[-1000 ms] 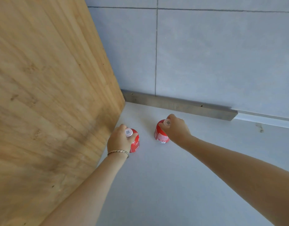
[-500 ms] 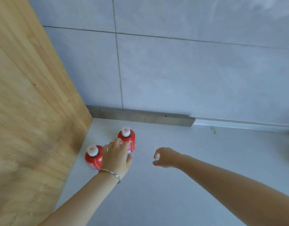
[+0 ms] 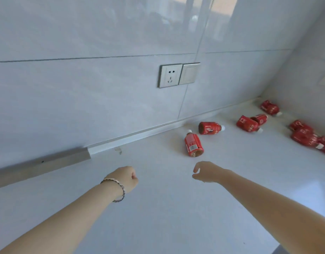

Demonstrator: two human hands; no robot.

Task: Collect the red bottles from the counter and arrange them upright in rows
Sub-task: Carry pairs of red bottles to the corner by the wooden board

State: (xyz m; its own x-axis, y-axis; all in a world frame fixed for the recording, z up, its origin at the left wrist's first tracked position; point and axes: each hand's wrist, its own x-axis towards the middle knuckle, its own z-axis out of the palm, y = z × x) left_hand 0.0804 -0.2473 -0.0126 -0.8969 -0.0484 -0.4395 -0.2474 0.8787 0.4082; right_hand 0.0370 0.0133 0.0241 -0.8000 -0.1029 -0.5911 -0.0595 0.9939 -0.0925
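I have both hands over the bare middle of the worktop (image 3: 158,217), neither touching a bottle. My left hand (image 3: 126,177), a bracelet (image 3: 115,189) on its wrist, is curled into a loose fist around nothing. My right hand (image 3: 206,172) hangs half-released, fingers drooping and slightly parted, empty as well. The nearest red bottle (image 3: 193,144) lies on its side just beyond my right hand, cap towards the wall. A second bottle (image 3: 210,127) lies flat close to the worktop's back edge, cap pointing right. More red bottles (image 3: 249,122) lie scattered towards the far right corner, and a blurred cluster (image 3: 304,136) at the right edge looks like four or five. A socket (image 3: 170,75) sits on the wall above.
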